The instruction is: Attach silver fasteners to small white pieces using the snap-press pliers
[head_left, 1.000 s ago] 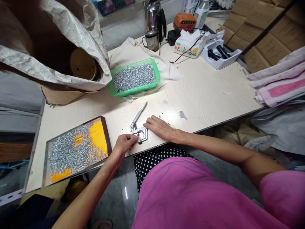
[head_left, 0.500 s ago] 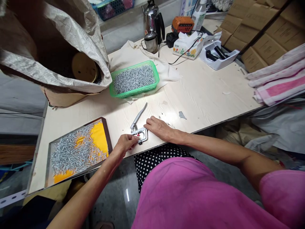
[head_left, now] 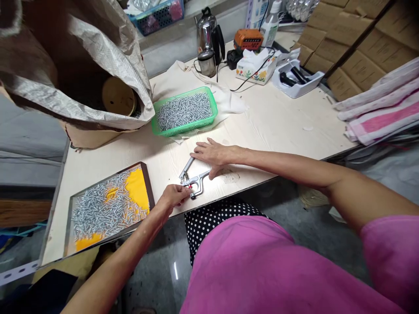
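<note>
A metal hand press tool (head_left: 194, 179) with two long handles lies near the table's front edge. My left hand (head_left: 173, 195) is pinched at the tool's jaw, where a small red part shows; what the fingertips hold is too small to name. My right hand (head_left: 212, 153) lies over the tool's upper handle with the fingers stretched out flat. A brown-framed tray (head_left: 145, 181) with a yellow liner and several small silver screws sits to the left of my left hand.
A green basket (head_left: 184, 112) full of silver screws stands behind the tool on a white cloth. A large open sack (head_left: 78, 65) fills the back left. A kettle (head_left: 207, 32), a tissue box (head_left: 253, 69), a white holder (head_left: 296, 78) and folded towels (head_left: 379, 109) line the back and right.
My right hand has moved from the tool's head up and away onto the raised handle, and its arm has swung over the table. The left hand has stayed at the jaw.
</note>
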A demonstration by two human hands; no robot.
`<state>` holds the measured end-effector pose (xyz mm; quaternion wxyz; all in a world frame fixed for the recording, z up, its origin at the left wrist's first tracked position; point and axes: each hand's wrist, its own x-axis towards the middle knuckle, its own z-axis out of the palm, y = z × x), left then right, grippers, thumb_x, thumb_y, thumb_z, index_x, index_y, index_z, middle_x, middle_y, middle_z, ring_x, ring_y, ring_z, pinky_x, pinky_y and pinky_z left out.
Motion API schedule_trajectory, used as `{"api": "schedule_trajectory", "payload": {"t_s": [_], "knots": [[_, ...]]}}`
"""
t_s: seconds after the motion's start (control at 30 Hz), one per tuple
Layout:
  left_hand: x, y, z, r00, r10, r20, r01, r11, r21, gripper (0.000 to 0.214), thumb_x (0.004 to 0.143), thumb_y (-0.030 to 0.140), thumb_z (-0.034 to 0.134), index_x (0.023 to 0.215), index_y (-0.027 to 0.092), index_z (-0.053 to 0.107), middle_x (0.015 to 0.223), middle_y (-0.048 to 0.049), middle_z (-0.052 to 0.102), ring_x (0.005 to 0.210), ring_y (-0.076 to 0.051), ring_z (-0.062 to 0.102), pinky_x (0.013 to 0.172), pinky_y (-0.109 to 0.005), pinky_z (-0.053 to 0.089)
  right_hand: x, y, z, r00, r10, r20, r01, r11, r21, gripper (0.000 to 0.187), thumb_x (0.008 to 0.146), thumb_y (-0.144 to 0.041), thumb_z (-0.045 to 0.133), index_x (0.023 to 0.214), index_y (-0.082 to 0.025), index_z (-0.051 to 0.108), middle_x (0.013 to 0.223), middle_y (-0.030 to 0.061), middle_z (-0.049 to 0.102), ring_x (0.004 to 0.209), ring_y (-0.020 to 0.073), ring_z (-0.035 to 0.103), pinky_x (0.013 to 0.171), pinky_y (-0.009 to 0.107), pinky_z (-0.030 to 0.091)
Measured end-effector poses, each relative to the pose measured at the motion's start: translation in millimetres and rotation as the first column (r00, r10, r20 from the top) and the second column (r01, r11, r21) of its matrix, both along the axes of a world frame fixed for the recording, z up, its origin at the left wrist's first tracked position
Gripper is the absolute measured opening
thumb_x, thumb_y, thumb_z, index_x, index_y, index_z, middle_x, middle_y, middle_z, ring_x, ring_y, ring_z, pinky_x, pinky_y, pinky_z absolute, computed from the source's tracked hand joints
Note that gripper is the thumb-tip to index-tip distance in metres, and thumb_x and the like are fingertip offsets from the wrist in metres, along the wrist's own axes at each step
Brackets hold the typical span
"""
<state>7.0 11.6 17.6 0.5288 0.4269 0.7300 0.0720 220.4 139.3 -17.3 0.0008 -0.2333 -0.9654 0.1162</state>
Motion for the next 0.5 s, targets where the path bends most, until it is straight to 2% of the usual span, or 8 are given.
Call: {"api": "schedule_trajectory", "payload": {"t_s": [0.1,0.23,0.3,0.37,0.4,0.43,0.5], "knots": [[1,0,-1.0,1.000,0.017,-0.010,-0.017,1.000,0.003,0.046,0.052,0.057,0.085,0.051,0.017,0.061,0.044,0.0038,0.048,0.044,-0.009,0.037,0.047,-0.023,0.027,-4,-3,5.0,1.000,-0.016,0.022,0.016,1.000,0.017,0.087,0.072,-0.056,0.080,0.141,-0.012,0.049,0.135,0.0194,0.054,0.122,0.0365,0.045,0.104,0.057,0.036],[0,-2,-1.9,0.999,0.018,-0.036,-0.018,1.000,0.007,0.045,0.060,0.054,0.083,0.051,0.018,0.058,0.046,0.0039,0.048,0.044,-0.010,0.039,0.049,-0.025,0.029,-4,-10,7.7,0.999,-0.036,0.006,0.036,0.998,0.044,0.062,0.077,-0.054,0.078,0.122,-0.014,0.061,0.122,0.0148,0.059,0.108,0.0308,0.048,0.094,0.047,0.040],[1,-6,-0.2,0.992,-0.035,-0.120,0.037,0.999,0.019,0.042,0.069,0.052,0.077,0.052,0.019,0.057,0.048,0.0027,0.049,0.046,-0.012,0.042,0.050,-0.026,0.032,-2,-14,8.3,0.999,-0.054,-0.006,0.054,0.997,0.048,0.052,0.080,-0.053,0.076,0.113,-0.014,0.064,0.115,0.0130,0.060,0.104,0.0290,0.047,0.088,0.043,0.040],[4,-11,1.8,0.945,-0.108,-0.308,0.154,0.979,0.131,0.038,0.080,0.050,0.070,0.059,0.019,0.062,0.056,-0.0008,0.056,0.054,-0.016,0.051,0.055,-0.028,0.037,0,-20,9.6,0.997,-0.075,-0.003,0.075,0.996,0.047,0.047,0.083,-0.052,0.074,0.109,-0.014,0.064,0.111,0.0124,0.061,0.102,0.0281,0.048,0.084,0.041,0.039],[7,-13,2.2,0.900,-0.134,-0.414,0.241,0.945,0.219,0.034,0.084,0.048,0.067,0.066,0.019,0.066,0.064,-0.0035,0.061,0.063,-0.020,0.057,0.058,-0.029,0.040,0,-23,10.5,0.996,-0.085,0.005,0.084,0.995,0.045,0.046,0.084,-0.051,0.074,0.109,-0.013,0.064,0.110,0.0126,0.061,0.103,0.0280,0.048,0.083,0.040,0.039],[10,-14,1.8,0.850,-0.147,-0.506,0.339,0.887,0.312,0.030,0.086,0.047,0.065,0.075,0.019,0.070,0.076,-0.0064,0.066,0.074,-0.023,0.061,0.064,-0.031,0.044,1,-26,11.5,0.995,-0.096,0.013,0.096,0.994,0.043,0.046,0.084,-0.050,0.074,0.109,-0.012,0.064,0.111,0.0130,0.061,0.103,0.0281,0.048,0.083,0.040,0.039],[18,-11,-2.5,0.776,-0.175,-0.606,0.516,0.728,0.451,0.029,0.087,0.044,0.067,0.101,0.019,0.072,0.105,-0.0120,0.070,0.100,-0.029,0.062,0.078,-0.036,0.050,1,-33,13.4,0.993,-0.118,0.028,0.117,0.992,0.040,0.047,0.084,-0.048,0.076,0.110,-0.011,0.064,0.114,0.0141,0.061,0.106,0.0285,0.049,0.083,0.039,0.040]]}}
